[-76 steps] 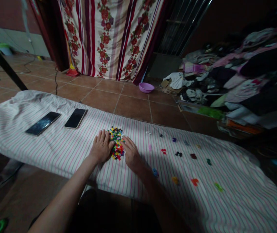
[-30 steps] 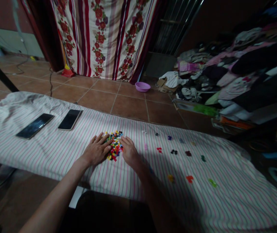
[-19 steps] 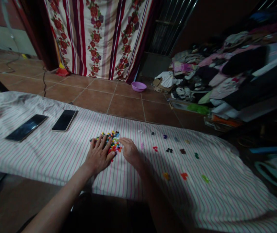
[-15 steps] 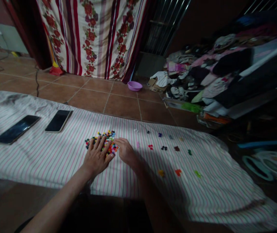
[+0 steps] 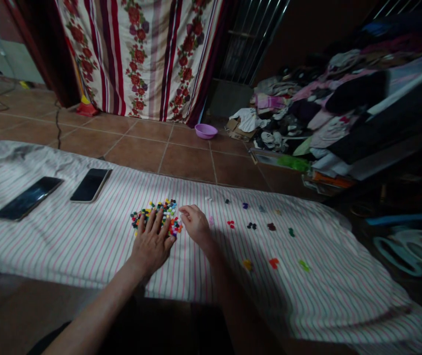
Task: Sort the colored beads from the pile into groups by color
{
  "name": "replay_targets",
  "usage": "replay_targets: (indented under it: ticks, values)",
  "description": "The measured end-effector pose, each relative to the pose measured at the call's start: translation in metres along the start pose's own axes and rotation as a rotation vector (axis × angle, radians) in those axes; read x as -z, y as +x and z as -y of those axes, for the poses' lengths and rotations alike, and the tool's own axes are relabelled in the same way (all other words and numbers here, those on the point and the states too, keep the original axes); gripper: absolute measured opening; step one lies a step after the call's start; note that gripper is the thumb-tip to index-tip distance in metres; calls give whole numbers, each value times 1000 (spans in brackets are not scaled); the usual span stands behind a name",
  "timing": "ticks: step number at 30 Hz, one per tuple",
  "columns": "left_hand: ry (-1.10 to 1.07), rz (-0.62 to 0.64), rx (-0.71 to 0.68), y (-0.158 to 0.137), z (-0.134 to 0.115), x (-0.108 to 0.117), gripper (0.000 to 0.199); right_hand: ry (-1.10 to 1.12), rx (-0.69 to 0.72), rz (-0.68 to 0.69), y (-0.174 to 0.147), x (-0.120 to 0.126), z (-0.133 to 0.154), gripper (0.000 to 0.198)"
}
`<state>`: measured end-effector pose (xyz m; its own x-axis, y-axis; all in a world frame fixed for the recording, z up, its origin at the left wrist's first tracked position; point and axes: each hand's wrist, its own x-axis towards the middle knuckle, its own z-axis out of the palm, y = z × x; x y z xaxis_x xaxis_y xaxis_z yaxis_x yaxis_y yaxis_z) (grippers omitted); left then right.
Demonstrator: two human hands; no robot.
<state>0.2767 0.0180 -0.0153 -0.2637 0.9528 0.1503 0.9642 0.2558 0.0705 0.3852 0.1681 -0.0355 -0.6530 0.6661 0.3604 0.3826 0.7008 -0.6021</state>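
Note:
My left hand (image 5: pixel 152 242) lies with its fingers spread over a pile of small multicoloured pieces (image 5: pixel 169 208), hiding part of it. They look like tiny beads or bricks, too small to tell. Just right of the pile, my right hand (image 5: pixel 196 226) is closed, thumb and fingertips together; what they hold, if anything, I cannot make out. Farther right are small sorted groups by colour: pink pieces (image 5: pixel 211 221), red pieces (image 5: pixel 230 224), black pieces (image 5: pixel 251 226), brown pieces (image 5: pixel 271 227) and green pieces (image 5: pixel 291 231). Nearer me are yellow pieces (image 5: pixel 247 265), orange pieces (image 5: pixel 273 263) and lime pieces (image 5: pixel 304 266).
A striped cloth (image 5: pixel 85 246) covers the long surface. Two phones lie at the left, a larger phone (image 5: pixel 29 198) and a smaller phone (image 5: pixel 90 185). Beyond, a purple basin (image 5: pixel 205 131) stands on the tiled floor, with a heap of clothes (image 5: pixel 318 98) to its right.
My right hand has shifted slightly right, away from the pile, and its fingers have curled in. The left hand stays spread on the pile. The view has moved very slightly.

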Motion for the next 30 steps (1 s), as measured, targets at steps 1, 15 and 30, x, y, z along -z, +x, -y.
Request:
replay_targets:
  ticks: [1, 15, 30]
  values:
    - [1, -1, 4, -1, -1, -1, 59, -4, -11, -2, 2, -4, 3, 27]
    - [16, -149, -36, -4, 5, -15, 55, -166, -139, 45, 31, -25, 22, 31]
    - [-56, -211, -8, 3, 8, -15, 46, -82, -147, 72, 34, -30, 21, 23]
